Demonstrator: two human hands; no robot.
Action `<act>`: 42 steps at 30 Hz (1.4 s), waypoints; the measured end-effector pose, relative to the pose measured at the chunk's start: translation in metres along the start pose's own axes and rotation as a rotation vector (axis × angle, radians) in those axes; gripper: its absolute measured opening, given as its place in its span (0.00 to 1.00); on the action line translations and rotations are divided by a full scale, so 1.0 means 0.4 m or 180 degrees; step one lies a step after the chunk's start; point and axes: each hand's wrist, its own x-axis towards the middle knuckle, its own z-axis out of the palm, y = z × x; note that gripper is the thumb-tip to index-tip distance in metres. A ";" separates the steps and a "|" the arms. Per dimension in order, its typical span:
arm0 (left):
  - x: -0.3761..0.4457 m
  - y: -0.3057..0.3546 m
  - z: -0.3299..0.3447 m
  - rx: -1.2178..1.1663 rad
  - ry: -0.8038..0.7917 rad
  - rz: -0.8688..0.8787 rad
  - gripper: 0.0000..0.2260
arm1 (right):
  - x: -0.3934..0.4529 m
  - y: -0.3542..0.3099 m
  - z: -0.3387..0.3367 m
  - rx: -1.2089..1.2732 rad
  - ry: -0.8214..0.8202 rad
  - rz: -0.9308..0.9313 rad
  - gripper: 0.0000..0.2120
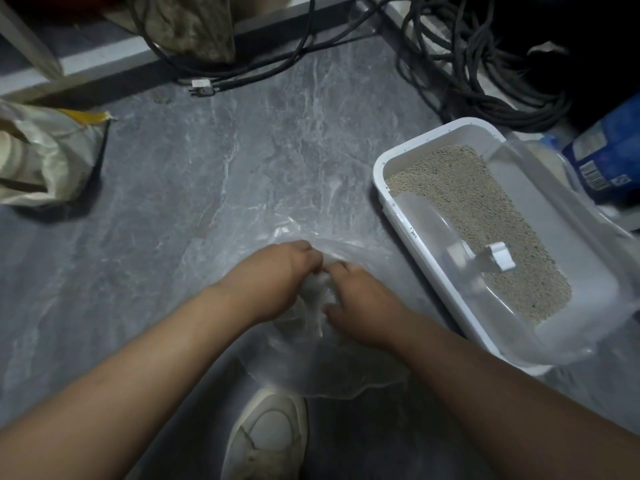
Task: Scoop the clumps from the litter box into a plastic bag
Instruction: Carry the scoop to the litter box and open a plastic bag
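Clear plastic bag [322, 368] is lying on the floor just in front of the person, thin, limp, nearly see-through. Judging it very light, slippery and floppy, with no shape of its own, so the mouth edge is the place to take it, one side in each hand, then pull apart. Both hands are working a bunched bit of film between them: left hand [277, 275] is pinching the crumpled plastic with fingers curled together, right hand [360, 303] is clamped on the same bunch from the right. Cannot tell if the mouth is open yet.

Litter box [391, 188], white, rigid, is sitting just to the right, filled with fine beige granules; judging it heavy and stable. A translucent scoop [446, 251] is resting in it, handle toward the near end, untouched. Clumps are not distinguishable in the litter. More clear film is draping over the box's right rim.

Floor [242, 150] is grey marbled stone, smooth, likely slick under plastic. A light-coloured shoe [270, 434] is showing near, below the bag. Woven sack [45, 154] is sitting far left, coiled black cables [467, 64] far right, blue package [609, 150] beyond the box. Dim, cluttered corner.
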 end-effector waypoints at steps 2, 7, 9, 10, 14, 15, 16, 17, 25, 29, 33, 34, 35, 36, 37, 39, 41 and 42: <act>0.001 -0.009 0.005 0.0442 -0.0065 -0.0180 0.22 | -0.004 0.015 -0.007 0.0120 0.0054 0.0097 0.37; 0.013 -0.021 0.008 0.1044 -0.0432 -0.0739 0.40 | 0.001 0.054 -0.015 -0.0133 -0.0098 0.0197 0.55; 0.015 -0.023 0.008 0.1286 -0.0621 -0.0861 0.41 | 0.003 0.074 -0.014 -0.0129 -0.0250 0.0230 0.57; 0.014 -0.021 0.007 0.1383 -0.0642 -0.0856 0.40 | 0.001 0.080 -0.014 -0.0086 -0.0292 0.0248 0.57; 0.018 -0.008 0.018 0.1164 0.0090 -0.0267 0.21 | 0.004 0.086 -0.003 -0.0156 -0.0020 0.0205 0.43; 0.020 0.000 0.023 0.1042 0.0295 -0.0102 0.17 | 0.009 0.080 0.000 -0.0149 0.0073 0.0192 0.37; 0.021 0.009 0.028 0.0898 0.0442 0.0023 0.14 | 0.012 0.070 0.001 -0.0032 0.0166 0.0207 0.32; 0.023 0.018 0.034 0.0759 0.0505 0.0111 0.13 | 0.018 0.060 0.002 0.0162 0.0246 0.0250 0.28; 0.079 0.001 0.059 0.1120 -0.0408 -0.0046 0.21 | 0.063 0.047 0.003 -0.0427 0.0169 0.0457 0.32; 0.074 -0.023 0.064 0.1257 -0.0863 -0.0489 0.46 | 0.071 0.061 -0.003 -0.0503 -0.0184 0.0586 0.56; 0.070 -0.043 0.068 0.1161 -0.1081 -0.0617 0.52 | 0.084 0.069 -0.007 -0.0656 -0.0388 0.0478 0.58; 0.070 -0.044 0.065 0.1105 -0.1042 -0.0613 0.50 | 0.086 0.069 -0.006 -0.0649 -0.0426 0.0477 0.56; 0.069 -0.044 0.064 0.1099 -0.0947 -0.0574 0.44 | 0.087 0.068 -0.003 -0.0662 -0.0429 0.0472 0.52; 0.070 -0.042 0.062 0.1166 -0.0802 -0.0485 0.36 | 0.088 0.067 0.002 -0.0692 -0.0388 0.0469 0.47; 0.070 -0.038 0.060 0.1299 -0.0635 -0.0361 0.27 | 0.087 0.065 0.006 -0.0708 -0.0275 0.0458 0.41; 0.074 -0.033 0.055 0.1442 -0.0385 -0.0199 0.19 | 0.084 0.061 0.016 -0.0754 0.0036 0.0426 0.27; 0.084 -0.032 0.050 0.1302 -0.0334 -0.0166 0.19 | 0.081 0.061 0.023 -0.0918 0.0219 0.0322 0.20; 0.093 -0.033 0.048 0.1189 -0.0303 -0.0151 0.18 | 0.081 0.065 0.027 -0.0941 0.0283 0.0306 0.18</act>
